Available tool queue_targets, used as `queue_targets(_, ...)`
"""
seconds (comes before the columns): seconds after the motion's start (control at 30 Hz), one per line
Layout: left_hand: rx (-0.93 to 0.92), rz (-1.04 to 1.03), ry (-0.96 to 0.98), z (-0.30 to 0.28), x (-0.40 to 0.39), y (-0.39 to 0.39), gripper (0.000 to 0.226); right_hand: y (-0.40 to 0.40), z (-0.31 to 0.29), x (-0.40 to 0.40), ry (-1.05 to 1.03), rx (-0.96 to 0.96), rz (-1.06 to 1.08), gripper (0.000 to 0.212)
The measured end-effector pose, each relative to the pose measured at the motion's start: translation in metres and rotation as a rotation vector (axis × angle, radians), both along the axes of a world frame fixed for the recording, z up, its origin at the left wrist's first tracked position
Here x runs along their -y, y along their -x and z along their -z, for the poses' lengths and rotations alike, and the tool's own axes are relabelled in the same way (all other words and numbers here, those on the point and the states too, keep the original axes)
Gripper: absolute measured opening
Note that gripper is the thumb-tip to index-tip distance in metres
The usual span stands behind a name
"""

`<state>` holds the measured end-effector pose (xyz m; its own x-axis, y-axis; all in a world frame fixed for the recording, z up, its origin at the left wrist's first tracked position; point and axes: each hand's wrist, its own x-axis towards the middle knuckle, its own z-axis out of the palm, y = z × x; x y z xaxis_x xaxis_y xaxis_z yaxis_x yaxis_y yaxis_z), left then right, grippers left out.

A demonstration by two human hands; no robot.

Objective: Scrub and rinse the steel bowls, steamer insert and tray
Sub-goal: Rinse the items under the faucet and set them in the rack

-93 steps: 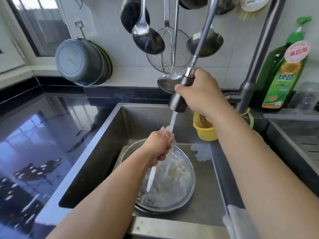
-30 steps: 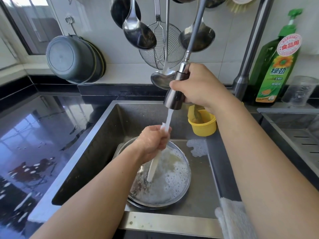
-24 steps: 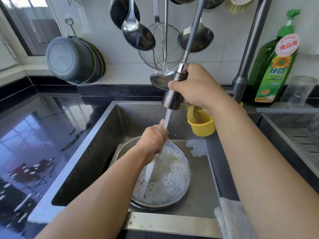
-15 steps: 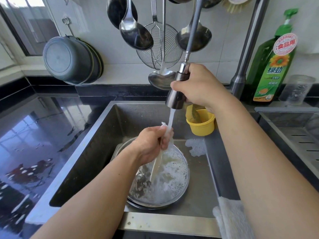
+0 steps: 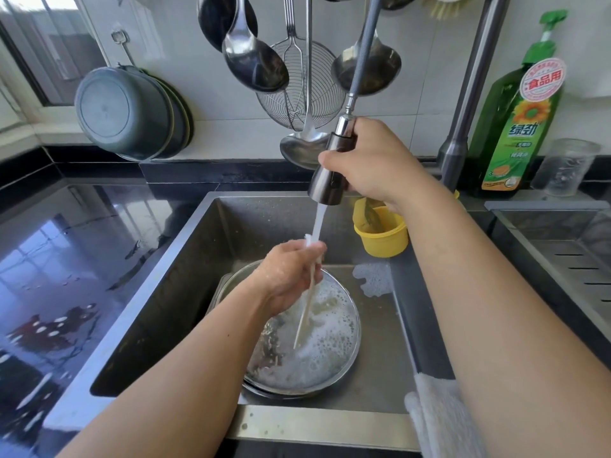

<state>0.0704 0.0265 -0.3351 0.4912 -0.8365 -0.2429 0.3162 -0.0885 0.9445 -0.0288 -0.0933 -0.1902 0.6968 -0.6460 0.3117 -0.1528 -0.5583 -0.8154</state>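
Black glossy countertop surrounds a steel sink [image 5: 185, 269] under hanging ladles. Over it, the left hand [image 5: 291, 276] is curled, fingers closed round something white at its top; what it is cannot be told. Compared with a second ago the hand has barely shifted under the water stream [image 5: 319, 223], only turning slightly. The right hand [image 5: 373, 163] still grips the pull-out spray head [image 5: 330, 173], aiming down. Runoff falls into the steel bowl [image 5: 344, 355] on the sink floor, now foamy and fuller. Rinsing of the hand seems ongoing; the bowl itself remains unscrubbed. A yellow cup [image 5: 383, 239] stands near.
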Motion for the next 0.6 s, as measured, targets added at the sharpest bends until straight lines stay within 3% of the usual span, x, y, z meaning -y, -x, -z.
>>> queue_targets(0.33, -0.116, -0.115, 0.133, -0.013, -0.005, 0.0, 0.021, 0.003, -0.002, -0.001, -0.001, -0.011, -0.023, 0.018)
queue_targets(0.47, -0.017, -0.079, 0.17, -0.014, -0.004, 0.001, 0.037, 0.0, -0.001, -0.004, -0.011, 0.008, -0.011, 0.019)
queue_targets(0.6, -0.002, -0.03, 0.189, -0.01, -0.001, 0.003, 0.038, -0.003, 0.001, -0.006, -0.005, 0.037, -0.005, 0.02)
